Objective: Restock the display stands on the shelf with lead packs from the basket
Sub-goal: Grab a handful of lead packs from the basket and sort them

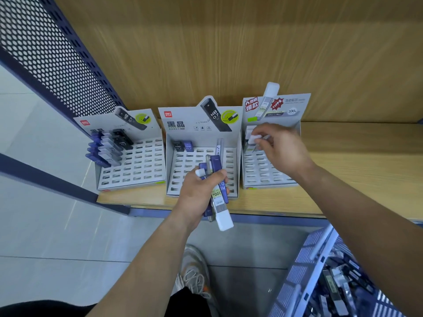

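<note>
Shelf-side, right hand (278,147) seemingly pinches a lead pack (254,138); left hand (201,188) grips a bundle (217,186)

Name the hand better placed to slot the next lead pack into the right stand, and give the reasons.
Right. The right hand is already over the right stand, pinching a white-capped pack at its back rows. The left hand is full, clutching a bundle of packs over the middle stand.
</note>
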